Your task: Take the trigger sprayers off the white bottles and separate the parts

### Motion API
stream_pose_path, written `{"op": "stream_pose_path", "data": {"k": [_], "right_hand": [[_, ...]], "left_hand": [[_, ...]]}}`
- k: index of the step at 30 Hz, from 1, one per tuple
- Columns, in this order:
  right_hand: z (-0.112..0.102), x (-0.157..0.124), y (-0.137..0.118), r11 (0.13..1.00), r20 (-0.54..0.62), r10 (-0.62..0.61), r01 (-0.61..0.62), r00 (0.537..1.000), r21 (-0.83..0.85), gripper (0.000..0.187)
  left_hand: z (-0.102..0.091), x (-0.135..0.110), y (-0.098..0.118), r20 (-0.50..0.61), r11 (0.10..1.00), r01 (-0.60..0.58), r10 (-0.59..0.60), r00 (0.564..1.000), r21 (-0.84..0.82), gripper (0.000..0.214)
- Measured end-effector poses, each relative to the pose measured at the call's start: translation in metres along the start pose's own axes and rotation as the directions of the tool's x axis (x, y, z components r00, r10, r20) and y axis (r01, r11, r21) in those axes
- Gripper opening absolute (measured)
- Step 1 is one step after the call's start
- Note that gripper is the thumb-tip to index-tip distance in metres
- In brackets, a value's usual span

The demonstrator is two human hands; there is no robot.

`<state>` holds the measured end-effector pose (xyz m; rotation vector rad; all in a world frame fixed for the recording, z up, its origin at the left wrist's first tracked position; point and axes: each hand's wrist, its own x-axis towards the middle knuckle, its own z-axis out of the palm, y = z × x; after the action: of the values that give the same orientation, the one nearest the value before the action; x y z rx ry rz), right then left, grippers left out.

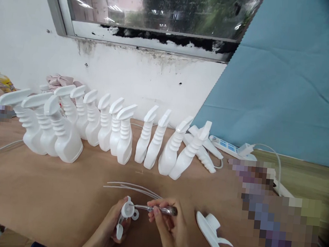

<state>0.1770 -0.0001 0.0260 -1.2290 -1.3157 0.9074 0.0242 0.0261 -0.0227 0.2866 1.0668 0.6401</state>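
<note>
The brown table (67, 195) spreads out in front of you, with a blue cloth (275, 83) hanging behind its right side. Along the table's far part stands a long, uneven row of white spray bottles (125, 145), several leaning or overlapping in your view. Your two hands are apart, near the front edge: your right hand (170, 227) is closed around the screwdriver (167, 210), and your left hand (116, 222) grips the white sprayer head (128, 210), its round opening facing up. The screwdriver's tip is at that opening, though it is hard to tell whether it touches inside. To the right of your right hand, a loose trigger head (209, 233) lies on the table. Thin white tubes (135, 187) lie just beyond your hands, and a small white ring (135, 214) shows just beside the held head.
</note>
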Motion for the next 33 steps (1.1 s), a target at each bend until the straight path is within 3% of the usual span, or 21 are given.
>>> {"op": "stream_pose_path", "data": {"k": [4,6,8,9,11,13,14,15,18,20,22,26,33], "right_hand": [[0.000,0.001,0.003,0.997,0.033,0.038,-0.040,0.999,0.059,0.014],[0.002,-0.004,0.004,0.999,0.022,-0.036,0.036,0.999,0.026,0.009],[0.004,-0.011,0.005,0.980,0.028,-0.189,0.191,0.981,-0.055,0.004],[0.005,-0.014,0.005,0.947,0.066,-0.301,0.306,0.951,-0.097,0.009],[0.005,-0.017,0.005,0.838,0.207,-0.493,0.525,0.845,-0.148,0.021],[0.003,-0.017,0.002,0.758,0.340,-0.558,0.632,0.757,-0.163,0.030],[0.002,-0.016,-0.001,0.752,0.380,-0.546,0.637,0.747,-0.172,0.033],[0.000,-0.014,-0.003,0.762,0.398,-0.523,0.623,0.754,-0.180,0.033],[-0.005,-0.009,-0.010,0.848,0.374,-0.401,0.494,0.836,-0.194,0.024],[-0.008,-0.005,-0.011,0.931,0.321,-0.259,0.324,0.911,-0.169,0.015],[-0.011,-0.001,-0.009,0.990,0.282,-0.089,0.116,0.955,-0.082,0.006],[-0.013,0.004,-0.002,0.981,0.258,0.072,-0.116,0.963,0.157,0.010],[-0.011,0.001,0.000,0.957,0.211,0.116,-0.166,0.971,0.237,0.013]], "left_hand": [[-0.002,-0.004,0.002,0.072,0.998,0.038,-0.041,0.997,0.049,0.049],[-0.004,-0.006,0.003,0.083,0.999,0.009,-0.012,0.996,0.041,0.046],[-0.004,-0.008,0.006,0.082,0.999,0.012,-0.016,0.996,0.046,0.045],[-0.004,-0.009,0.007,0.086,0.998,0.023,-0.028,0.996,0.053,0.046],[-0.004,-0.011,0.009,0.105,0.997,0.036,-0.043,0.994,0.066,0.049],[-0.004,-0.011,0.010,0.098,0.997,0.020,-0.028,0.995,0.074,0.051],[-0.004,-0.010,0.009,0.083,0.997,0.008,-0.015,0.996,0.081,0.051],[-0.004,-0.010,0.009,0.070,0.996,0.000,-0.006,0.998,0.095,0.050],[-0.006,-0.008,0.006,0.048,0.986,-0.032,0.025,0.999,0.165,0.049],[-0.007,-0.007,0.005,0.038,0.973,-0.085,0.079,0.996,0.216,0.048],[-0.009,-0.008,0.006,0.038,0.950,-0.130,0.124,0.991,0.285,0.049],[-0.010,-0.008,0.012,0.076,0.906,-0.118,0.095,0.993,0.407,0.053],[-0.016,0.003,0.021,0.156,0.839,-0.162,0.093,0.983,0.520,0.056]]}}
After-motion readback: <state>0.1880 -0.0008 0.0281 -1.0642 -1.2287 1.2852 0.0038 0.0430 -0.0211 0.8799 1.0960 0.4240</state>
